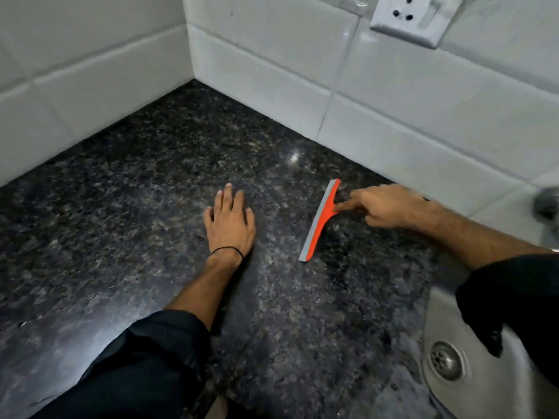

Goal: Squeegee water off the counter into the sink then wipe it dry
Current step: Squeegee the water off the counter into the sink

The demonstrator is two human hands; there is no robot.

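An orange squeegee (320, 220) with a grey rubber blade stands on the dark speckled granite counter (145, 182), its blade running from near the back wall toward me. My right hand (390, 207) grips its handle from the right, index finger stretched along the neck. My left hand (230, 220) lies flat on the counter, fingers spread, well left of the blade, holding nothing. A wet, shinier patch shows on the counter near the sink (435, 306), whose metal drain (446, 359) sits at the lower right.
White tiled walls (393, 95) meet in a corner behind the counter. A wall socket (406, 18) is mounted above on the right wall. A chrome tap part (547, 204) shows at the right edge. Dark sleeves cover both forearms.
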